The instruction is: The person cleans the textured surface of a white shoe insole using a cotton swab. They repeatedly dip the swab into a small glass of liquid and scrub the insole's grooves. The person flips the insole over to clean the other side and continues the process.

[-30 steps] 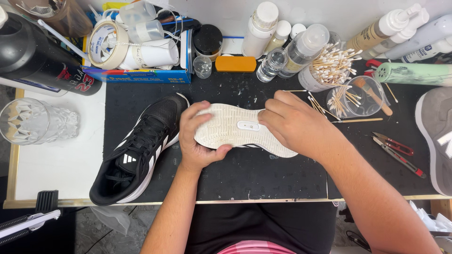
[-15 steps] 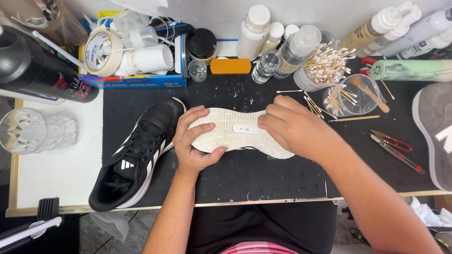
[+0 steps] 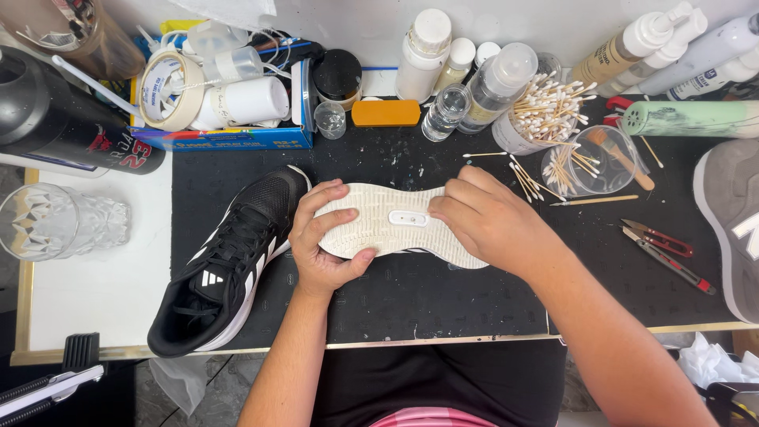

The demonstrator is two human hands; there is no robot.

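A shoe turned sole-up (image 3: 391, 225) lies across the middle of the black mat (image 3: 443, 300), its off-white ribbed sole facing me. My left hand (image 3: 324, 245) wraps around the sole's left end, thumb underneath at the front. My right hand (image 3: 494, 225) presses down over the right half, fingers curled on the sole. A second black shoe with white stripes (image 3: 229, 265) rests upright just left of my left hand, its toe pointing to the near left.
Bottles (image 3: 490, 79), a cup of cotton swabs (image 3: 541, 119), an orange block (image 3: 386, 113) and a box with tape rolls (image 3: 213, 103) line the back. A clear glass (image 3: 55, 221) stands at left; red snips (image 3: 660, 241) and a grey shoe (image 3: 731, 229) at right.
Both hands stay on the upturned shoe. My left hand's fingers have shifted slightly along the sole's left end; the view has moved a little.
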